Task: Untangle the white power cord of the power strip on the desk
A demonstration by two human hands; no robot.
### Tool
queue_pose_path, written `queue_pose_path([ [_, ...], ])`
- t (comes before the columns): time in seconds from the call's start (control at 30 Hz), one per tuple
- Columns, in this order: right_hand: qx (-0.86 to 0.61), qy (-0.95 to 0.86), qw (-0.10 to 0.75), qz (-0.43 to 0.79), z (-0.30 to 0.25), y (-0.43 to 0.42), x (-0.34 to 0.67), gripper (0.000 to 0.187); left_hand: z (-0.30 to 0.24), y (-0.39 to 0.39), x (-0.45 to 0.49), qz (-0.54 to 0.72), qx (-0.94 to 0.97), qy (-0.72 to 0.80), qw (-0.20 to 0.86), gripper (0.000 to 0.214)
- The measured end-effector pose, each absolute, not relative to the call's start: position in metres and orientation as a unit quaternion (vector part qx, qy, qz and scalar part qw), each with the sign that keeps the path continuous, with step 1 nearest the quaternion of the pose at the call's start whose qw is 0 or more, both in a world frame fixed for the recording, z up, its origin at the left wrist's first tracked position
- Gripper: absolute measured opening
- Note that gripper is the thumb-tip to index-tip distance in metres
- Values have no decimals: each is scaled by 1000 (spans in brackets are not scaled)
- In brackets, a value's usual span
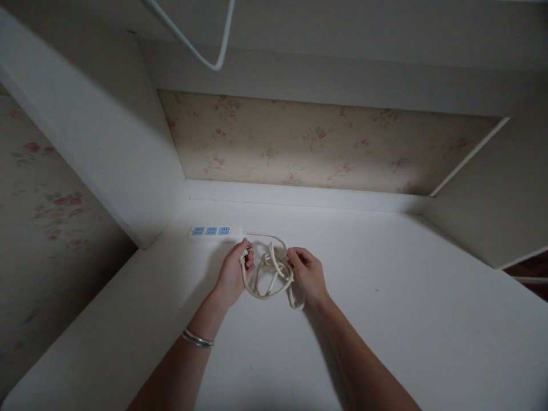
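A white power strip (235, 231) with three blue socket faces lies on the white desk, toward the back left. Its cream cord (268, 296) leaves the right end and runs into a loose tangle of loops between my hands. My left hand (233, 271) is closed around the plug (244, 255) at the cord's end, just in front of the strip. On the right side of the tangle, my right hand (309, 274) pinches the cord between thumb and fingers. One loop hangs below my right fingers. A silver bangle circles my left wrist.
The white desk top (385, 331) has a raised back edge (308, 194) below floral wallpaper (274, 142). A white upright panel (107, 131) stands at the left, another panel (488, 188) at the right. A bent white rod (216, 65) hangs overhead.
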State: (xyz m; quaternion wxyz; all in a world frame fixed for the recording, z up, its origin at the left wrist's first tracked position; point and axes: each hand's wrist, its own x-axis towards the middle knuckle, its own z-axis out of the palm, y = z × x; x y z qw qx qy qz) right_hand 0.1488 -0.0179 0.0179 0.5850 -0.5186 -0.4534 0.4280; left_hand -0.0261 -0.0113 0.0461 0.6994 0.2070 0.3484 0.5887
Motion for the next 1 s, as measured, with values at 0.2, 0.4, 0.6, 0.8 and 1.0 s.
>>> queue_pose_path([
  [0.2, -344, -298, 675, 581, 22, -14, 157, 23, 48, -11, -35, 613, 129, 220, 748, 11],
  [0.4, -359, -463, 605, 539, 22, -21, 157, 39, 48, -12, -43, 631, 106, 151, 754, 18],
  [0.6, -411, -498, 618, 447, 25, -22, 150, 25, 48, -11, -37, 637, 132, 167, 741, 11],
  [0.8, -514, -363, 642, 437, 22, -17, 150, 47, 43, -10, -28, 675, 212, 260, 658, 23],
  [1.0, -456, -357, 625, 523, 23, -15, 155, 41, 39, -7, -29, 701, 232, 323, 592, 36],
])
